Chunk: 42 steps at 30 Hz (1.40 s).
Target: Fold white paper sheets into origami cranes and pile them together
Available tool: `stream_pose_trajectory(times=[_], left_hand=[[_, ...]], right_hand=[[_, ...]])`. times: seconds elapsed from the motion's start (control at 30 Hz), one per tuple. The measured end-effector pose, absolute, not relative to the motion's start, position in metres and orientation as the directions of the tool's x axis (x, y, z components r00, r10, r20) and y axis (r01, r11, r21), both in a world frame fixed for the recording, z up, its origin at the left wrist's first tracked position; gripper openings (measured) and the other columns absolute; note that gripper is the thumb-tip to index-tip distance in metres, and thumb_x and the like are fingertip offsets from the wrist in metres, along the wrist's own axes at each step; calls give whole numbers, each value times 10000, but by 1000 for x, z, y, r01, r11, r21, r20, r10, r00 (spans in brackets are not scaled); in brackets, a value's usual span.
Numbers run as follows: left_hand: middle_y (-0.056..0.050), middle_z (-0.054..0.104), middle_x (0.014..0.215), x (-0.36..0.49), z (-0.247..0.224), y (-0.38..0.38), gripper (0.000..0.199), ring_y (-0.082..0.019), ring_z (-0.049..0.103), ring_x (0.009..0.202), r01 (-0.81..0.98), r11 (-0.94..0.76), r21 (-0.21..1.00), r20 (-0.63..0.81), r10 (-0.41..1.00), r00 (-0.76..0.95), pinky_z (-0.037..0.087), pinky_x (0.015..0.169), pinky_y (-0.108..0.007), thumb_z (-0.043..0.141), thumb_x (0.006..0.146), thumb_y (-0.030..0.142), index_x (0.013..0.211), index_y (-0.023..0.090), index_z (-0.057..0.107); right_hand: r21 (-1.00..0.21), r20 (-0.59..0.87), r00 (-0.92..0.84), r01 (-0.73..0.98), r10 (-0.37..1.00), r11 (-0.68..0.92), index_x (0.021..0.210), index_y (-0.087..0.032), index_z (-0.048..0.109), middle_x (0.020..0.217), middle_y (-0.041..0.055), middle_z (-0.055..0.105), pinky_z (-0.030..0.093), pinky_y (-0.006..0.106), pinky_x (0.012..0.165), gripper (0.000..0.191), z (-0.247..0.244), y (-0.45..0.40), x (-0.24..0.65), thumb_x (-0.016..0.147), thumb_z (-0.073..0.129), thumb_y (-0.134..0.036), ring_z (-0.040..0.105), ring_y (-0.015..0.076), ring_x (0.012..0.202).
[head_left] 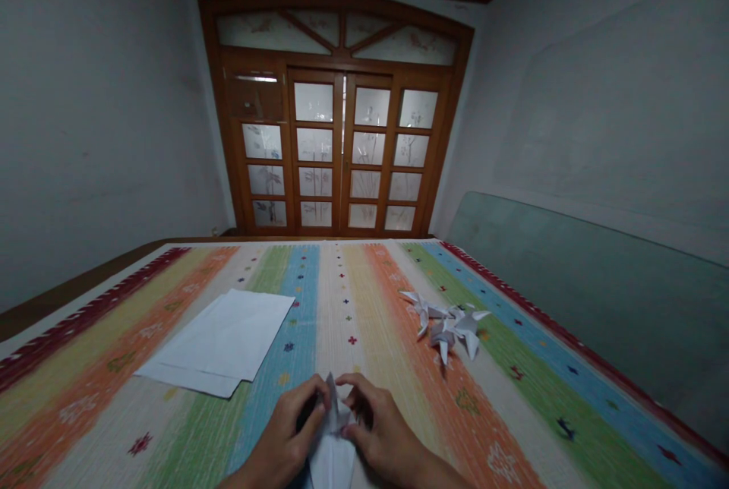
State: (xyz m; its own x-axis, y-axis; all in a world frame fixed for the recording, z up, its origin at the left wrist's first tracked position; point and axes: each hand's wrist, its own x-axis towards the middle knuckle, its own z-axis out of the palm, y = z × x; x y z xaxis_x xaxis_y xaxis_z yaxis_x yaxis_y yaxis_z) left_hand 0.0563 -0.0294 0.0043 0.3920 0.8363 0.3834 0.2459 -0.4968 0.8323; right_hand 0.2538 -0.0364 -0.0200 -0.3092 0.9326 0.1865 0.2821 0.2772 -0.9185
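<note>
A partly folded piece of white paper (333, 462) is between my hands near the bottom middle of the view, with one pointed flap standing up. My left hand (293, 428) pinches its left side between thumb and fingers. From the right, my right hand (381, 424) grips the other side, thumb and curled fingers at the folds. Ahead and to the right lie several folded paper cranes (449, 323), grouped close together. To the left, a few flat white paper sheets (228, 341) lie loosely stacked.
A striped, multicoloured cloth (342, 299) covers the table. Along the right side stands a pale green padded backrest (569, 269). Beyond the table's far edge are wooden doors with glass panes (342, 147), between white walls.
</note>
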Motion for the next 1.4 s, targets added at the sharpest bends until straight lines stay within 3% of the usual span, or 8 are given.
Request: stream_pose_trajectory(times=[0.17, 0.37, 0.6, 0.77, 0.87, 0.97, 1.1, 1.4], left_hand=[[-15, 700, 844, 57, -3, -34, 149, -210, 660, 756, 370, -534, 760, 426, 840, 337, 494, 717, -274, 736, 888, 333, 925, 212, 658], [-17, 727, 856, 61, -5, -34, 53, -205, 701, 786, 419, -613, 670, 516, 790, 330, 527, 733, -278, 695, 937, 279, 916, 231, 696], [-52, 739, 912, 62, 0, -34, 97, -215, 716, 849, 371, -675, 638, 569, 738, 364, 560, 772, -293, 638, 952, 220, 940, 232, 733], [-62, 742, 903, 62, 4, -33, 153, -221, 711, 852, 354, -632, 689, 504, 770, 391, 553, 783, -308, 605, 970, 243, 908, 225, 743], [-47, 730, 856, 62, 4, -33, 166, -213, 699, 806, 372, -606, 703, 482, 791, 377, 535, 744, -298, 608, 973, 264, 857, 218, 717], [-30, 701, 802, 63, 0, -34, 168, -200, 674, 730, 410, -609, 679, 517, 793, 323, 516, 679, -282, 628, 966, 308, 835, 211, 667], [-11, 669, 755, 65, -4, -36, 200, -185, 655, 676, 445, -622, 645, 576, 778, 251, 503, 629, -259, 634, 968, 339, 811, 216, 624], [-36, 718, 804, 66, -1, -38, 297, -207, 706, 763, 401, -622, 672, 627, 767, 140, 561, 703, -273, 623, 989, 391, 752, 218, 665]], right_hand=[[-895, 215, -311, 317, 926, 314, 1157, -195, 668, 822, -7, 619, 426, 271, 702, 433, -19, -38, 252, 746, 698, -61, 576, 176, 755], [-851, 264, -323, 366, 909, 377, 1158, -170, 662, 816, 12, 636, 419, 270, 668, 320, -17, -40, 252, 839, 666, -171, 567, 173, 712], [-839, 296, -369, 342, 881, 424, 1119, -183, 638, 862, 9, 659, 420, 258, 681, 329, -17, -42, 252, 807, 615, -82, 565, 158, 724], [-868, 255, -347, 329, 902, 372, 1212, -206, 574, 858, -2, 672, 448, 251, 688, 490, -17, -40, 252, 755, 634, -40, 616, 165, 739], [-871, 229, -318, 356, 920, 340, 1140, -203, 600, 832, 0, 691, 464, 251, 682, 463, -17, -39, 252, 719, 638, -14, 646, 177, 742], [-818, 244, -305, 446, 921, 364, 1073, -198, 645, 871, 28, 726, 495, 283, 744, 383, -22, -40, 253, 730, 642, -26, 669, 199, 785], [-729, 326, -340, 504, 882, 464, 1163, -203, 674, 1110, 105, 749, 502, 363, 928, 425, -33, -43, 255, 770, 642, -45, 682, 259, 1018], [-678, 376, -378, 510, 846, 529, 1188, -184, 678, 1069, 113, 742, 507, 362, 889, 404, -42, -42, 255, 808, 632, -54, 667, 252, 979]])
